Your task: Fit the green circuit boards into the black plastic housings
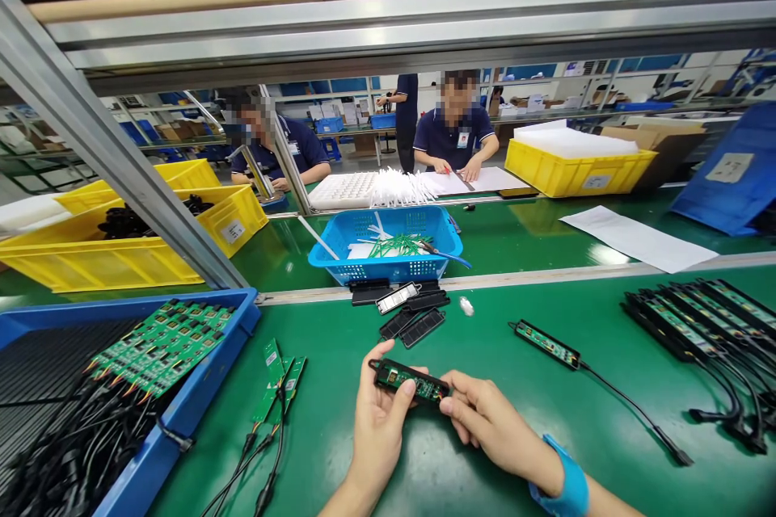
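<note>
On the green bench (461, 485), the cased board (388, 376) sits centrally: the left hand (377, 424) grasps one end, thumb across its face; the right hand (494, 424) pinches the other. Probably light, stiff and fragile, it is best held by its case edges. Black covers (423, 329) at 12 o'clock partly block the blue basket (364, 271); loose boards (295, 378) lie at 9.

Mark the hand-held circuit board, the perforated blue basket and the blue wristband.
Hand-held circuit board (425, 386): head view, exposed component side.
Perforated blue basket (383, 270): head view, near wall.
Blue wristband (567, 481): head view, middle of the band.
</note>
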### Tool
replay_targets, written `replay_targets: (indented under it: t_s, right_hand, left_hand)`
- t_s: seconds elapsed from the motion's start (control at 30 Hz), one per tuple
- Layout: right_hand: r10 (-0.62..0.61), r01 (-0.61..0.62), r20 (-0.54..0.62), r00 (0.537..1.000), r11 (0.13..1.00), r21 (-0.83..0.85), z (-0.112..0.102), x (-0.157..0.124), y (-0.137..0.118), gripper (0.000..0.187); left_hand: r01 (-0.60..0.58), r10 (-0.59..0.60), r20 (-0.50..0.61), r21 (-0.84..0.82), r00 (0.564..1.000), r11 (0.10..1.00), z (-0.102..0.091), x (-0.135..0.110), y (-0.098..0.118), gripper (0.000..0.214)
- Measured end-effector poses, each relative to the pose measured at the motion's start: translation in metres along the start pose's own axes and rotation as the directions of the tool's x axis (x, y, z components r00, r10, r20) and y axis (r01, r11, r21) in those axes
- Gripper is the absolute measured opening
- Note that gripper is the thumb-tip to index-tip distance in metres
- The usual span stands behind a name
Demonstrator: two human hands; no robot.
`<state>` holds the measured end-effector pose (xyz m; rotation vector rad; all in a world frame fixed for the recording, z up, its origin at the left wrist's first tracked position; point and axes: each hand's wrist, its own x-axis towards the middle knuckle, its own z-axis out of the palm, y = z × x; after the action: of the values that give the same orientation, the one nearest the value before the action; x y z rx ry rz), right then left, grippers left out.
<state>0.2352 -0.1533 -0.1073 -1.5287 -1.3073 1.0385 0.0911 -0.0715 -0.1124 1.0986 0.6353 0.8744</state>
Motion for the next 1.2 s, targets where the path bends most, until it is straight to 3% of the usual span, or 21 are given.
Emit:
replay_targets:
  t_s: [0.1, 0.17, 0.27, 0.43, 0.53, 0.63, 0.77, 1.03, 1.2]
  right_hand:
    - [0.047, -0.046, -0.019, 0.999, 0.998, 0.041, 0.0, 0.001, 0.002, 0.027]
    - [0.056, -0.058, 0.057, 0.997, 0.997, 0.048, -0.001, 0.0, 0.0, 0.026]
    - [-0.059, 0.073, 0.166, 0.984, 0.994, -0.079, -0.004, -0.004, -0.005, 0.025]
    - [-0.297, 0.255, -0.04, 0.954, 0.875, -0.412, -0.004, -0.006, -0.003, 0.016]
    - [-0.456, 0.386, -0.001, 0.89, 0.755, -0.53, -0.003, -0.005, 0.006, 0.02]
    - [-0.568, 0.455, 0.049, 0.822, 0.601, -0.657, -0.002, -0.004, 0.011, 0.021]
    - [-0.654, 0.476, 0.069, 0.753, 0.471, -0.743, -0.002, -0.003, 0.011, 0.021]
    - [-0.702, 0.536, 0.099, 0.705, 0.436, -0.723, -0.002, -0.003, 0.009, 0.016]
    - [-0.693, 0.538, 0.085, 0.716, 0.47, -0.7, -0.001, -0.003, 0.014, 0.013]
  left_hand:
    - [-0.025, 0.025, 0.015, 0.011, 1.0, 1.0, 0.001, -0.001, 0.001, 0.059]
    - [0.012, -0.012, 0.003, -0.016, 1.0, 1.0, 0.001, 0.001, 0.003, 0.062]
    - [0.155, -0.156, -0.006, -0.04, 0.988, 0.987, -0.001, 0.005, 0.004, 0.063]
    - [0.412, -0.431, 0.142, 0.145, 0.891, 0.9, -0.003, 0.005, 0.003, 0.07]
    - [0.449, -0.516, 0.246, 0.282, 0.82, 0.848, -0.001, 0.003, 0.0, 0.077]
    - [0.449, -0.547, 0.304, 0.336, 0.78, 0.828, -0.001, 0.002, -0.003, 0.079]
    - [0.447, -0.539, 0.319, 0.32, 0.78, 0.836, -0.004, 0.002, -0.008, 0.077]
    - [0.456, -0.547, 0.332, 0.315, 0.769, 0.832, -0.003, 0.001, -0.006, 0.077]
    - [0.463, -0.568, 0.322, 0.349, 0.758, 0.815, -0.002, 0.002, -0.003, 0.077]
